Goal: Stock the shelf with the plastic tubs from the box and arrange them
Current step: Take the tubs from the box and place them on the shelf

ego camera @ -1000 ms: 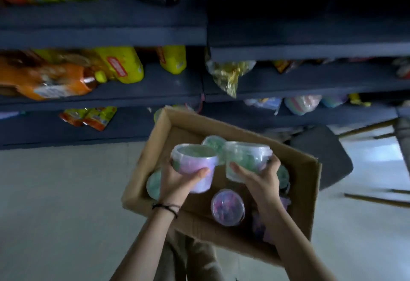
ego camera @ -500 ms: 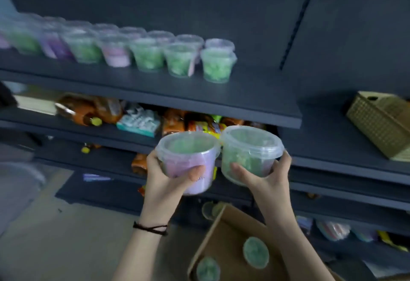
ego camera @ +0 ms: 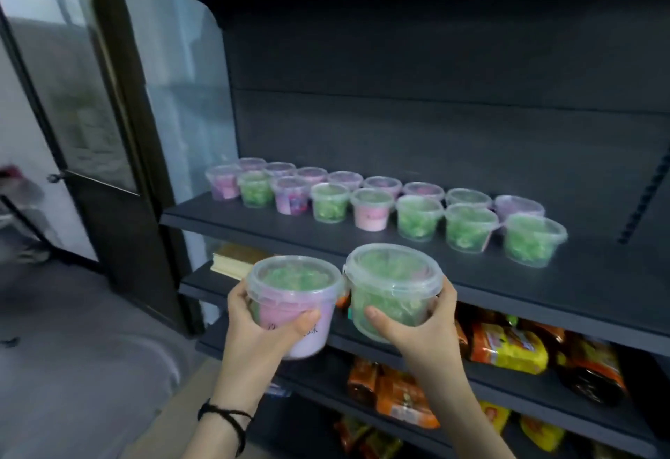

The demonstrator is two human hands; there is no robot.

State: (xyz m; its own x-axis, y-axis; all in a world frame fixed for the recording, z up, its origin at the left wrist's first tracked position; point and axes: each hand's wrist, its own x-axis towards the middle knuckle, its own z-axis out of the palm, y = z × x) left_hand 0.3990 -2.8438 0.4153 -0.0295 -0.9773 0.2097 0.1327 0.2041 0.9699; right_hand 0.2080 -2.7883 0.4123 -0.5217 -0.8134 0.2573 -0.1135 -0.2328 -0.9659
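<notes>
Your left hand [ego camera: 261, 328] grips a pink tub [ego camera: 293, 299]; your right hand [ego camera: 417, 328] grips a green tub [ego camera: 393, 288]. Both are upright with rims touching, held just near of the shelf [ego camera: 398, 262] edge. Two rows of tubs [ego camera: 380, 204] stand there, ending short of the right end. The side-by-side hold likely readies both to go down as the next pair.

Top shelf [ego camera: 471, 277]: left and middle are taken up by two rows of tubs [ego camera: 371, 210]. Bare board is left along the front edge and right of the last tub [ego camera: 531, 241]. Left end is closed by a glass panel [ego camera: 181, 96]. Space below is packed with packets [ego camera: 507, 346]. Pink tub [ego camera: 293, 299] in left hand [ego camera: 253, 328], green tub [ego camera: 393, 284] in right hand [ego camera: 424, 328]: held rim to rim below that edge.
</notes>
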